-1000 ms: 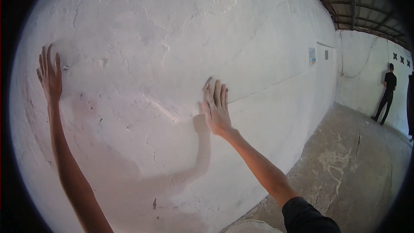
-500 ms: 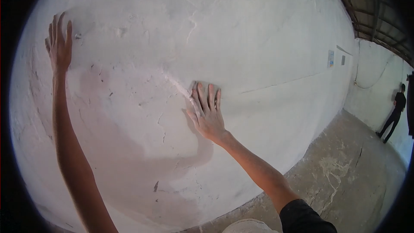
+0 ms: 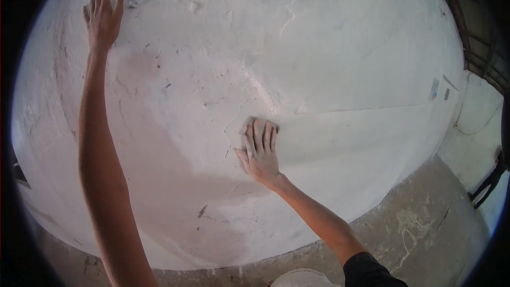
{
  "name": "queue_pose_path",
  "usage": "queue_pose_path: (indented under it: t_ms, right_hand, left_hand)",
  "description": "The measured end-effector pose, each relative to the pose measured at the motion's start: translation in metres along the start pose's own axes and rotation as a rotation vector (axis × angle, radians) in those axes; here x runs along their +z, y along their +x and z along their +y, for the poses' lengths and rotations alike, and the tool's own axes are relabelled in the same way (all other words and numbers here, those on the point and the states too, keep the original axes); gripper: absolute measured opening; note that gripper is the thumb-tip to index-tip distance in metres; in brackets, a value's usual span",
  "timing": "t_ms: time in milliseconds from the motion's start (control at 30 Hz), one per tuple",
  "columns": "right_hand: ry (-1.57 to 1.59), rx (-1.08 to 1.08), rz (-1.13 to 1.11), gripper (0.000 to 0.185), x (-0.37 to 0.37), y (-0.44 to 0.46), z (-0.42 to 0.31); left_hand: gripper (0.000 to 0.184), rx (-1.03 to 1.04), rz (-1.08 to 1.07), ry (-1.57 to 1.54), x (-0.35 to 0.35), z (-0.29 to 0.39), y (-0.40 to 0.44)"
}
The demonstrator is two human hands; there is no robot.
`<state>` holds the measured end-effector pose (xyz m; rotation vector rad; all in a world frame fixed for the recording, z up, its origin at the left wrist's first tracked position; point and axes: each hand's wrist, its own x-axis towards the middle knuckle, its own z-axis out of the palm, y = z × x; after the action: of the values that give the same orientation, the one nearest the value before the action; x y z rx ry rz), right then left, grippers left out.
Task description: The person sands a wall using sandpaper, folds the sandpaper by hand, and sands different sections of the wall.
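Note:
A large white plastered wall (image 3: 329, 64) with cracks, chips and pinkish-stained patches fills most of the view. High on the left, my left hand (image 3: 103, 21) rests on the wall with fingers spread, beside a small knob-like bump (image 3: 132, 5). Near the middle, my right hand (image 3: 262, 151) lies flat on the plaster, fingers apart and dusty. A greyish edge shows around its fingertips; whether that is a thin sheet under the palm or shadow, I cannot tell. Just above it runs a rough, whitish-pink filled streak (image 3: 260, 91).
A concrete floor (image 3: 393, 234) with pale stains meets the wall's foot. A rounded whitish object (image 3: 303, 278) is partly visible at the bottom. Small labels (image 3: 434, 89) are on the wall at right. Another person in dark clothes (image 3: 489, 183) stands at the far right, partly cut off.
The view has turned left and down, so the wall features sit further right. My right hand has slid down the wall, away from the whitish streak. The left hand stays near the bump.

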<state>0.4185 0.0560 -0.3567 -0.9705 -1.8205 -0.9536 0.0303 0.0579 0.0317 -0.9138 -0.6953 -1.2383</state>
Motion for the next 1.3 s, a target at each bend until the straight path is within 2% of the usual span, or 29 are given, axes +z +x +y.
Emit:
queue_pose_path:
  t_ms: [100,167,367,500,567,633,733,767,833,933,1100,1167,1233,1300]
  right_hand:
    - [-0.003,-0.042,-0.049,0.069,-0.013,0.037,-0.009]
    - [0.045,-0.157,0.030,0.072,-0.018,0.062,-0.010]
    - [0.050,-0.159,0.035,0.072,-0.023,0.083,-0.010]
    - [-0.004,-0.185,0.008,0.072,-0.008,0.036,-0.003]
    - [0.009,-0.189,-0.061,0.065,0.000,-0.003,0.003]
    - [-0.030,-0.184,-0.086,0.065,0.015,-0.044,0.014]
    - [-0.012,-0.140,-0.071,0.066,0.028,-0.080,0.027]
    - [-0.011,-0.147,-0.069,0.066,0.028,-0.075,0.023]
    - [-0.008,-0.032,0.007,0.067,0.030,-0.069,0.010]
    - [0.017,0.015,0.000,0.066,0.010,-0.014,-0.009]
    - [0.074,-0.048,-0.005,0.071,-0.014,0.059,-0.013]
    - [0.091,-0.075,-0.048,0.072,-0.008,0.047,0.000]
    - [-0.048,-0.183,-0.038,0.071,-0.007,0.031,0.019]
    - [-0.078,-0.199,-0.045,0.070,0.001,0.004,0.045]
  left_hand:
    - [0.060,0.026,0.008,0.011,0.001,-0.001,0.000]
    - [0.060,0.021,-0.005,0.007,0.000,-0.002,-0.001]
    - [0.061,0.050,-0.046,0.009,-0.001,-0.006,-0.001]
    - [0.063,0.061,-0.041,-0.019,0.004,-0.011,-0.001]
    - [0.064,0.079,-0.045,-0.027,0.001,-0.012,-0.003]
    - [0.062,0.005,-0.047,-0.022,-0.002,-0.001,0.000]
    - [0.059,0.015,-0.038,-0.002,-0.004,0.002,0.001]
    - [0.059,0.012,-0.036,0.006,-0.004,-0.005,0.001]
    - [0.059,0.145,-0.021,-0.006,0.001,-0.013,-0.002]
    - [0.060,0.025,-0.055,-0.038,-0.007,0.001,0.003]
    - [0.062,0.033,-0.017,-0.013,0.007,-0.011,-0.001]
    - [0.064,0.053,-0.014,-0.009,0.007,-0.013,-0.002]
    - [0.066,0.089,-0.017,-0.010,0.011,-0.030,-0.005]
    - [0.066,0.302,0.040,0.074,0.014,-0.036,-0.006]
